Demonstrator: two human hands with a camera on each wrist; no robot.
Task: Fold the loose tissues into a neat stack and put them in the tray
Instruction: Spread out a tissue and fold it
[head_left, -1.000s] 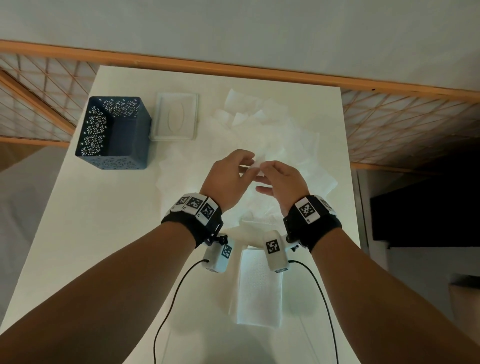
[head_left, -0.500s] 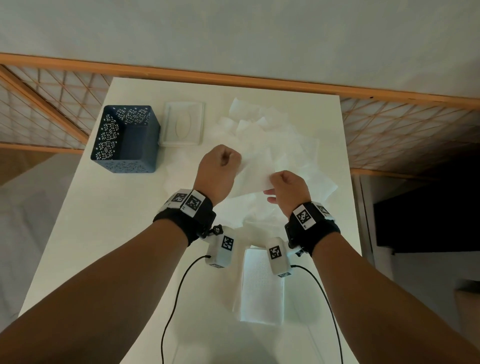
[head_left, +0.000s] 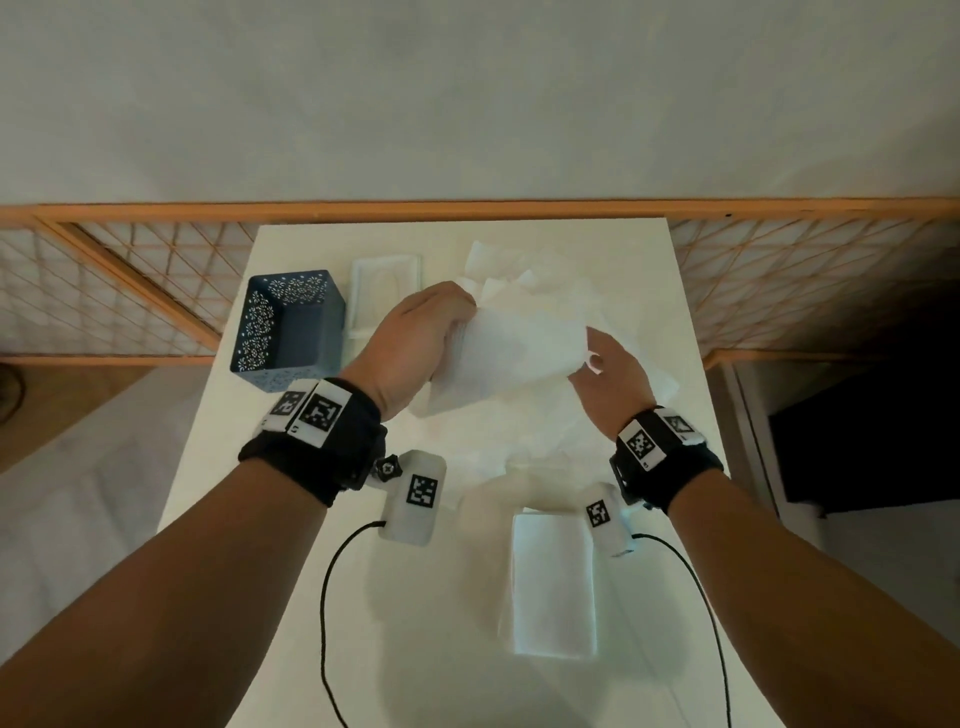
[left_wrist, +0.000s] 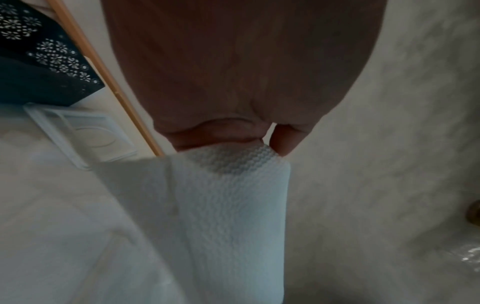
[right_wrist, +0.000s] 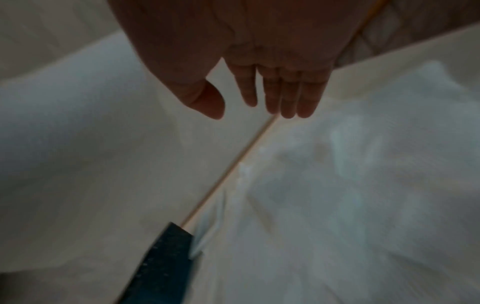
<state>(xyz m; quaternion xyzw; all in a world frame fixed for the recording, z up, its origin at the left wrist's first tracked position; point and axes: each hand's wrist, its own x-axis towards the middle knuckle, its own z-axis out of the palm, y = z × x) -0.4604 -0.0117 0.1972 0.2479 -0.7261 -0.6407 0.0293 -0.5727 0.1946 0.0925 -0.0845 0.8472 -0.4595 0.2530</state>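
tissue (head_left: 511, 358) long axis left-right, slanting | left hand (head_left: 415, 345) fingers pinch it | right hand (head_left: 610, 384) fingers loose

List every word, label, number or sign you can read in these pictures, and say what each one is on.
No readable words, brand names or numbers anywhere.
Left wristband: black-and-white square code tags, patterns only, no letters.
Right wristband: the same kind of code tags, no letters.
Two white camera pods below the wrists: one code tag each, no text.
Blue basket: punched flower pattern, no writing.
Tissues and white lid: plain.
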